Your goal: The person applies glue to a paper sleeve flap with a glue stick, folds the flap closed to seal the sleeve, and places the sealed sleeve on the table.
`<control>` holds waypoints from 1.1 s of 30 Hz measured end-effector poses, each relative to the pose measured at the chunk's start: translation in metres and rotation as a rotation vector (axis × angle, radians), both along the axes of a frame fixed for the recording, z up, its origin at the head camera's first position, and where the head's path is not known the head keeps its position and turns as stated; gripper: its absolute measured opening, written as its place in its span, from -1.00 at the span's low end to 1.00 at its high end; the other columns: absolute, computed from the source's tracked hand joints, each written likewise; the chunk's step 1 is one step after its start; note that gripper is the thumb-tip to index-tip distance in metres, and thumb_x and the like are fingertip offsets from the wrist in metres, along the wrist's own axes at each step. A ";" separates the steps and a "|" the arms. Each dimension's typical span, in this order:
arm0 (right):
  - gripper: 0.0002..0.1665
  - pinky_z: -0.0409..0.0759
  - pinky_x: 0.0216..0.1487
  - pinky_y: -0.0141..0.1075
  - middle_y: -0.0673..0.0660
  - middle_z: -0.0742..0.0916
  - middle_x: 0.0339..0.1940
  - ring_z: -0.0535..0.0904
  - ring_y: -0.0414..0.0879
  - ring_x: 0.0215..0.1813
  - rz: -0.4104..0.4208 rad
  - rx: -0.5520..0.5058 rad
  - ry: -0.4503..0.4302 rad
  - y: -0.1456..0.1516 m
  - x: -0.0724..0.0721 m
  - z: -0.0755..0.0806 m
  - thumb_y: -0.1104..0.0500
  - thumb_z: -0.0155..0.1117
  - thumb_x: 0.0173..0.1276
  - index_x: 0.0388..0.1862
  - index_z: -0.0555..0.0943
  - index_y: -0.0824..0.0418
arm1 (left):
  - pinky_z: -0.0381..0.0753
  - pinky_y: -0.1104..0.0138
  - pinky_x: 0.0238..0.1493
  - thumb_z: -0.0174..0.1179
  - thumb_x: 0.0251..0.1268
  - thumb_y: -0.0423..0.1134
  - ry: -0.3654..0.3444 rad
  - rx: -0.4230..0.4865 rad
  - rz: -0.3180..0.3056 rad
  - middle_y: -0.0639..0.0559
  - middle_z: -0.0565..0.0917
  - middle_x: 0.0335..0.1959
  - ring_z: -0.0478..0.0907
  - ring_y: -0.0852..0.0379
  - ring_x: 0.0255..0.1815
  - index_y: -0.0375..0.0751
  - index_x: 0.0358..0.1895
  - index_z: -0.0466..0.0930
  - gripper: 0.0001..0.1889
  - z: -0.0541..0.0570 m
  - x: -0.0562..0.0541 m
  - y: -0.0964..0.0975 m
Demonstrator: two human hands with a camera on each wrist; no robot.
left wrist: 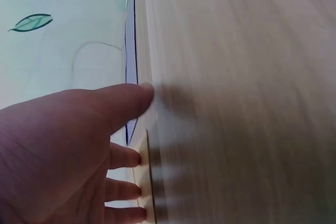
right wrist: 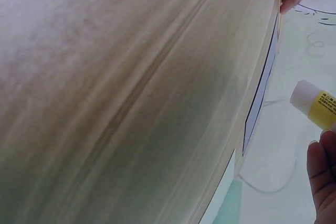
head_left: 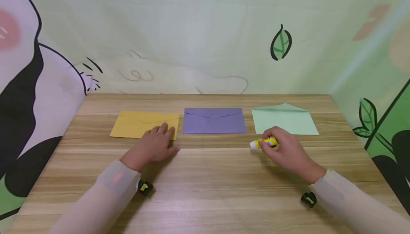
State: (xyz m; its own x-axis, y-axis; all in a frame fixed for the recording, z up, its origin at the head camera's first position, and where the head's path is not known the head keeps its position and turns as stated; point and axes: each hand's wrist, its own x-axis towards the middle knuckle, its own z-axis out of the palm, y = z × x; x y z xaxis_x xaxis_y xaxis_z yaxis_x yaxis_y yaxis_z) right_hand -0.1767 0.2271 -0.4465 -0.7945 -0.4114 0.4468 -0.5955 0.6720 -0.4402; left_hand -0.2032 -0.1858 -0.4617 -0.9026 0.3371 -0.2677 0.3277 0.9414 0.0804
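Note:
My right hand (head_left: 286,152) pinches a yellow glue stick (head_left: 268,142) with a white cap, held above the table just in front of a mint green envelope (head_left: 285,121). That envelope's flap stands raised at the back. On the left, a yellow envelope (head_left: 131,123) lies with its flap folded down. My left hand (head_left: 153,143) rests its straight, spread fingers on the yellow envelope's near right corner, thumb out to the side. Between the two lies a purple envelope (head_left: 214,121), its flap down. In the right wrist view the white cap (right wrist: 304,97) points away from the fingers.
The wooden table (head_left: 205,191) ends at a pale wall cloth (head_left: 198,41) printed with leaves and cartoon shapes. Its panels also stand at the left and right sides. Small dark devices (head_left: 145,187) sit at both wrists.

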 end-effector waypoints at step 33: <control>-0.75 0.52 -0.39 -0.35 -0.10 0.60 -0.35 0.46 -0.22 -0.37 0.012 0.000 -0.001 -0.001 -0.002 0.001 0.29 0.45 0.22 -0.24 0.54 0.13 | 0.08 -0.25 0.47 -0.10 0.49 0.31 -0.032 0.029 0.030 -0.45 -0.04 0.58 0.00 -0.46 0.55 -0.30 0.60 -0.03 -0.10 0.003 -0.012 0.008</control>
State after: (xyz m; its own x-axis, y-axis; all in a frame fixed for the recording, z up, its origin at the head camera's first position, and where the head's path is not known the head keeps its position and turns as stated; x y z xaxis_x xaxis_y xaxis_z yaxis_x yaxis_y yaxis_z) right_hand -0.1788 0.2258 -0.4455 -0.7899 -0.4213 0.4456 -0.6032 0.6649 -0.4406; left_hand -0.2150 -0.1778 -0.4592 -0.9034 0.3185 -0.2872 0.2966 0.9477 0.1182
